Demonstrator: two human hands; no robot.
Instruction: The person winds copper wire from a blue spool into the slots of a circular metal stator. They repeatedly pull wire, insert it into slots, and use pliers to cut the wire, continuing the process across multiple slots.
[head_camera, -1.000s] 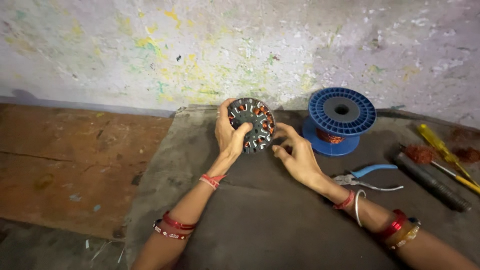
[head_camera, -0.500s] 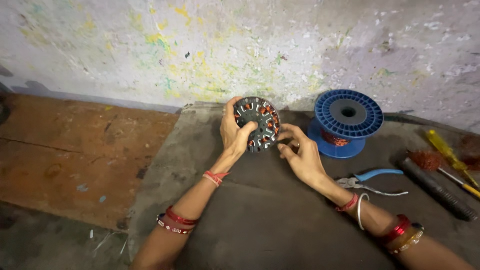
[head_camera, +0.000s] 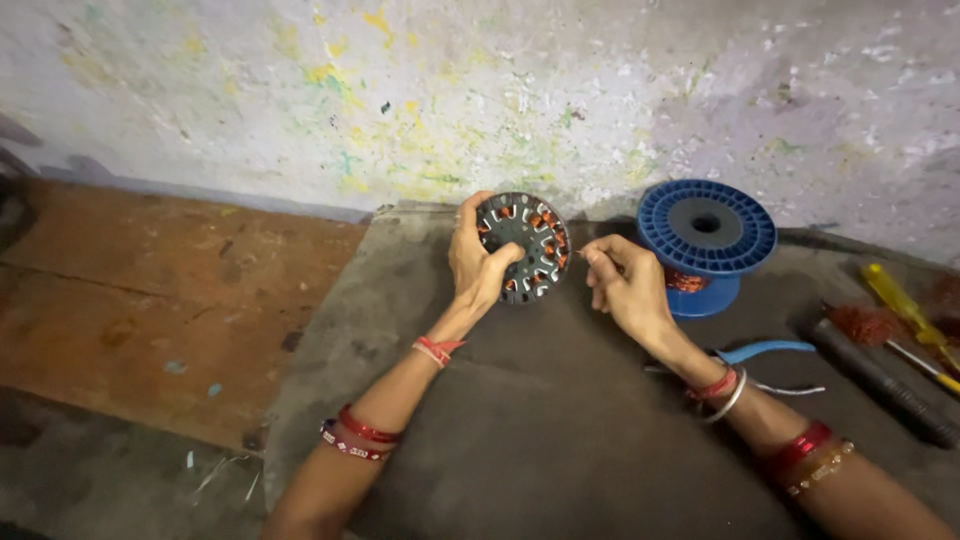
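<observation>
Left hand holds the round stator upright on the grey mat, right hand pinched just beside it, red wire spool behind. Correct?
Not quite: the spool is blue, not red; only the wire wound on its core looks coppery. The head view shows it. The rest stands: the left hand holds the round stator upright on the grey mat, and the right hand is pinched just beside it.

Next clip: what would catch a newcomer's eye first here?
At centre, the left hand grips a round dark motor core with copper windings, held on edge, while the right hand pinches something thin beside it. Just right stands a blue spool of copper wire on a grey mat, below a paint-splattered wall.
</observation>
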